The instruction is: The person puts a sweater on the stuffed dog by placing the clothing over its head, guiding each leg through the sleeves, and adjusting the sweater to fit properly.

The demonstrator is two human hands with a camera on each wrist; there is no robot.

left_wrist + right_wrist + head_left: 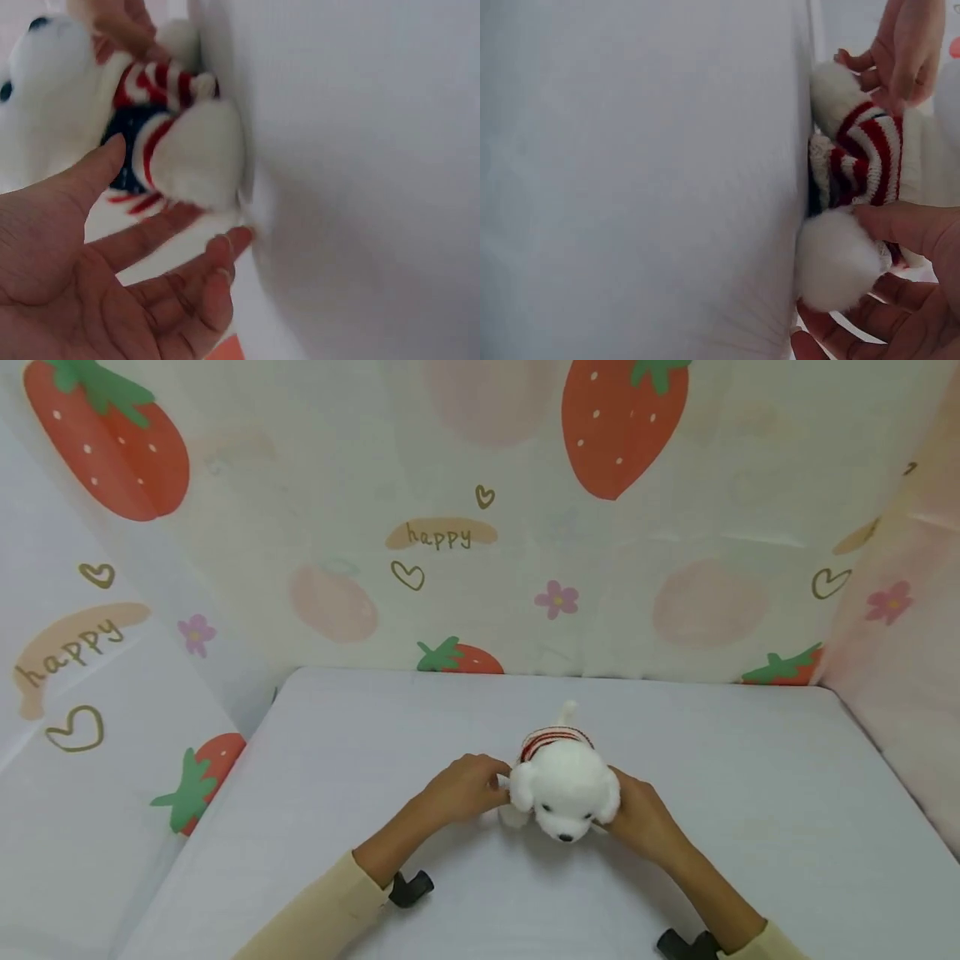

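A white plush dog (567,789) in a striped sweater stands on the white-covered table, its face turned toward me. My left hand (468,787) is at the dog's side on the left. In the left wrist view, the thumb (101,169) lies against the dark blue part of the sweater (131,139), and the fingers reach behind a white leg (202,157). My right hand (641,817) holds the opposite side, partly hidden behind the dog's ear. The right wrist view shows a fluffy paw (836,262) between its thumb and fingers.
The white table (360,718) spreads out around the dog. Behind it hangs a pale curtain (337,518) printed with strawberries, hearts and flowers, which also runs along the left and right sides. Dark wrist mounts (411,889) show at both sleeves.
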